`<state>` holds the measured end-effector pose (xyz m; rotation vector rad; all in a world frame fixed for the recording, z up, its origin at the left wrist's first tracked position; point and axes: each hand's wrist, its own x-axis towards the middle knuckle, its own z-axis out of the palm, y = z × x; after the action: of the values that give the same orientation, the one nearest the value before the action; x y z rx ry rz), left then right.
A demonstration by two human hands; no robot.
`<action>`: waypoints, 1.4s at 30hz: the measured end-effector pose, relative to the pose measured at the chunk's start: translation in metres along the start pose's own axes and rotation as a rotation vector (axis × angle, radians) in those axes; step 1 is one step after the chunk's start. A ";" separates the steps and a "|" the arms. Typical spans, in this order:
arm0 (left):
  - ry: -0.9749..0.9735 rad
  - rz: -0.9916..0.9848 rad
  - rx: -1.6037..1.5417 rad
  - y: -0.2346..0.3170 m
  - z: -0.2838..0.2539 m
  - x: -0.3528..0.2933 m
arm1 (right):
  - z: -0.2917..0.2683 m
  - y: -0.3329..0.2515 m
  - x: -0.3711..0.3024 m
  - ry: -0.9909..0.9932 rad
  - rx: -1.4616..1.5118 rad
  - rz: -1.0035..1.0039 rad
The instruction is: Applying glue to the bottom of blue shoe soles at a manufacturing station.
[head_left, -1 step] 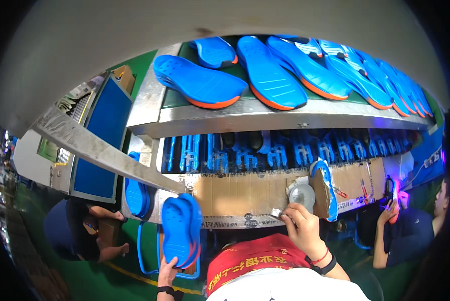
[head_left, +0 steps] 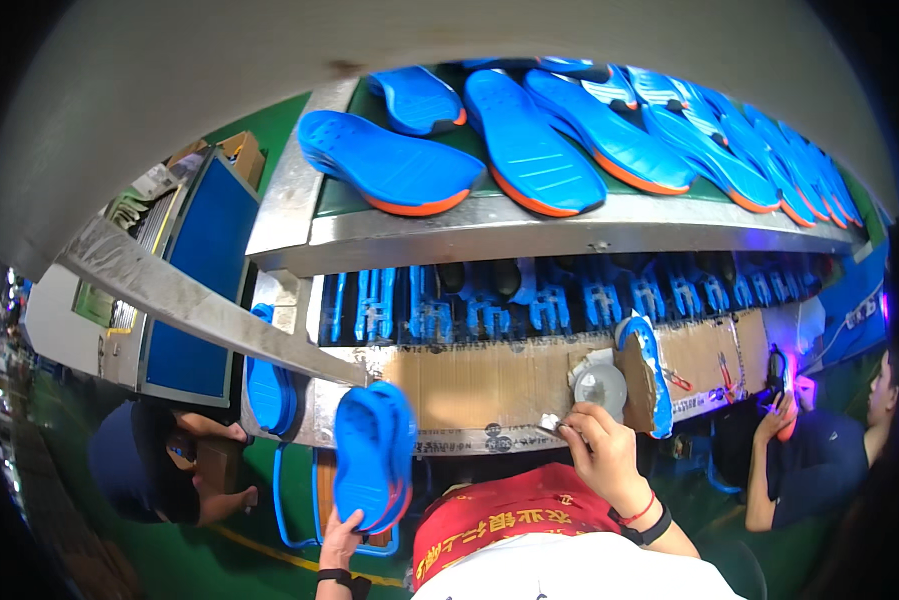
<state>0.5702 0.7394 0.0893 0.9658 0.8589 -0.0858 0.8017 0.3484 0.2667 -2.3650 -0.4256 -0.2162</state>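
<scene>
My left hand (head_left: 341, 540) grips the lower end of a stack of blue shoe soles (head_left: 367, 460) with orange-red edges, held upright in front of the bench's near edge. More than one sole overlaps there; the rear one is partly hidden. My right hand (head_left: 605, 455) is closed in a pinch on a small silvery-white piece (head_left: 549, 423), too small to name. It hangs over the cardboard-covered ledge (head_left: 469, 390). Just beyond my right fingers stands a round grey bowl (head_left: 601, 388). Beside it, a blue-edged upright piece (head_left: 644, 375) leans by a cardboard flap.
A raised conveyor (head_left: 419, 235) carries several blue soles (head_left: 534, 140). A slanting metal bar (head_left: 199, 295) crosses on the left, near more stacked soles (head_left: 269, 390). Red-handled pliers (head_left: 726, 380) lie on the right. One co-worker (head_left: 819, 460) is at right, another person (head_left: 139, 460) at left.
The soles in my left hand have shifted slightly to the right and up. My right hand keeps its pinch, almost unmoved. The whole view has shifted a little.
</scene>
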 end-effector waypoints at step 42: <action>-0.635 0.104 0.425 0.061 0.277 0.004 | 0.053 0.158 -0.053 -0.300 -0.392 0.262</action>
<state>0.7655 0.5690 0.2041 1.2788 0.2006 -0.4749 0.8111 0.2621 0.1144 -2.8211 -0.2196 0.1995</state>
